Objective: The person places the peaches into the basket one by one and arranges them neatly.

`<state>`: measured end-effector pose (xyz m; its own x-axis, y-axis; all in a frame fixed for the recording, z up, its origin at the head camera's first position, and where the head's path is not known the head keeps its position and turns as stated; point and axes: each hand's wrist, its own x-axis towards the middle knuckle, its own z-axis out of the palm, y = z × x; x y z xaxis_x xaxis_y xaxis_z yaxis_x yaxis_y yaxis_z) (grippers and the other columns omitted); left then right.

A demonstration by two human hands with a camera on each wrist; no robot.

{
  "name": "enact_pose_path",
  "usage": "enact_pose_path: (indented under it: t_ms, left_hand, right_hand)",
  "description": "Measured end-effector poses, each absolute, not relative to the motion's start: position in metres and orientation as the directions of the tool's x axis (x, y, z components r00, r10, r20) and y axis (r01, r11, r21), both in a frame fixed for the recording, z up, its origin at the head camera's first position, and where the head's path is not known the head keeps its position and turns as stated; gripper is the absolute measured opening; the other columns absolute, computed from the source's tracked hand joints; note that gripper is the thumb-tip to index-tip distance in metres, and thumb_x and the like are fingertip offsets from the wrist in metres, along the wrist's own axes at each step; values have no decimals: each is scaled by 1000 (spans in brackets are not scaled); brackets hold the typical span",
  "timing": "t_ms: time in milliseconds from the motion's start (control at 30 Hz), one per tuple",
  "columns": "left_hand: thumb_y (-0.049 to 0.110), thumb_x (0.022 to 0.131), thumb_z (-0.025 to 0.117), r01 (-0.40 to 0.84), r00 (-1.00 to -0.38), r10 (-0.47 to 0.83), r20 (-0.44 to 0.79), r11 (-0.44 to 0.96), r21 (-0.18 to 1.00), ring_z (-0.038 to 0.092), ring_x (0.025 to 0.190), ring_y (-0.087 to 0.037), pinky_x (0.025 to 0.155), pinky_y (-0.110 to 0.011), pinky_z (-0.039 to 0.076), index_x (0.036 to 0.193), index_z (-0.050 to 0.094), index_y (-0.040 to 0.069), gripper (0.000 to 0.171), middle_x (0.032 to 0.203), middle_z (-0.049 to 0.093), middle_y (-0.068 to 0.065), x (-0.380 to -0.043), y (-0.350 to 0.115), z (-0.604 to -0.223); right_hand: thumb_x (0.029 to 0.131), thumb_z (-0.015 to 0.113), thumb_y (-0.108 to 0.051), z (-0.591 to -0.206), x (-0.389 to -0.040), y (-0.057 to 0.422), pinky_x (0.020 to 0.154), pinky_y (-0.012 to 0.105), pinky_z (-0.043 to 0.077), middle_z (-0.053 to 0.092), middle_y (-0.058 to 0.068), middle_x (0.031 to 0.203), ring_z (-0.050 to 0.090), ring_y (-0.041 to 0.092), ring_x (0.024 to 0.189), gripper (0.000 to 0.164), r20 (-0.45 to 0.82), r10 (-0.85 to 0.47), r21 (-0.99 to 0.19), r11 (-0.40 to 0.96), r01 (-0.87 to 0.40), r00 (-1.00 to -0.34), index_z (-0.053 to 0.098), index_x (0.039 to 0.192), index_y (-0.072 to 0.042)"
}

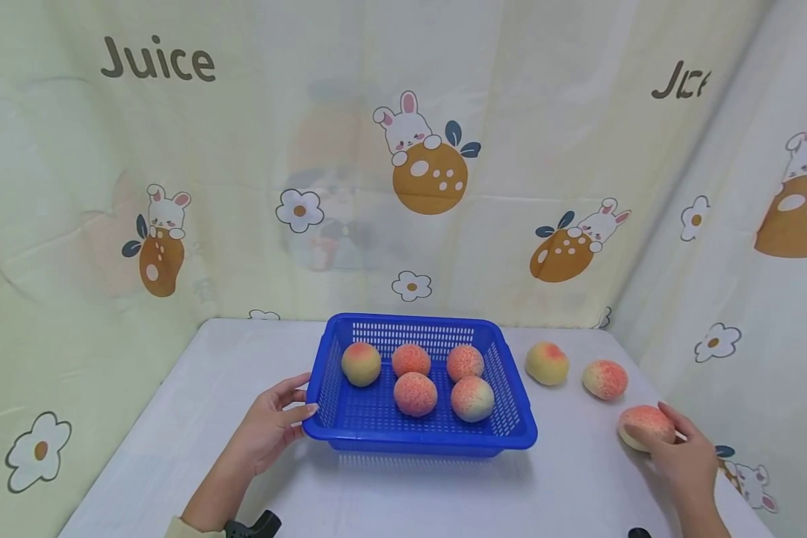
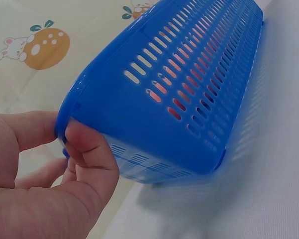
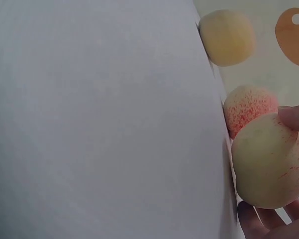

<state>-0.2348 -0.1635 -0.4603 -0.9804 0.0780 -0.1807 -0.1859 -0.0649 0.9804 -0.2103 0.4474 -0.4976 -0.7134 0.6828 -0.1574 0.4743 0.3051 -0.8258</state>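
Observation:
A blue plastic basket (image 1: 420, 441) with slotted walls stands mid-table and has several peaches in it, among them a yellowish peach (image 1: 361, 364) at its left. My left hand (image 1: 272, 422) pinches the basket's left rim between thumb and fingers; the left wrist view shows the thumb against the outer wall (image 2: 154, 114). Over at the right, my right hand (image 1: 682, 448) grips a pink and cream peach (image 3: 268, 162), thumb on one side and fingers on the other. Beyond it lie a speckled pink peach (image 1: 605, 379) and a yellow peach (image 1: 548, 364).
A white cloth (image 1: 403, 501) covers the table. Behind and at both sides hangs a pale curtain (image 1: 255, 149) printed with rabbits, fruit and flowers. Dark wrist straps show at the bottom edge, one by the left wrist (image 1: 254, 525).

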Motion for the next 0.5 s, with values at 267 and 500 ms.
enact_pose_path:
  t_ms: [267,500]
  left_hand:
    - [3,97,67,-189,-979,87,-183,-68,980,65,98,-22,81,-30,60,153,44,12,61,128,54,-18,-235,-164,-460]
    - [3,97,67,-190,-979,85,-184,-67,979,65,97,-21,80,-30,60,153,45,12,60,127,54,-17,-235,-164,-459]
  right_hand:
    - [82,80,-57,-496,-209,442,57,12,43,35,18,164,44,34,125,100,-121,644,-823,360,439,-755,32,161,-20]
    - [83,79,-57,-492,-211,432,59,13,43,37,18,162,44,30,120,98,-109,631,-821,379,428,-768,34,161,-19]
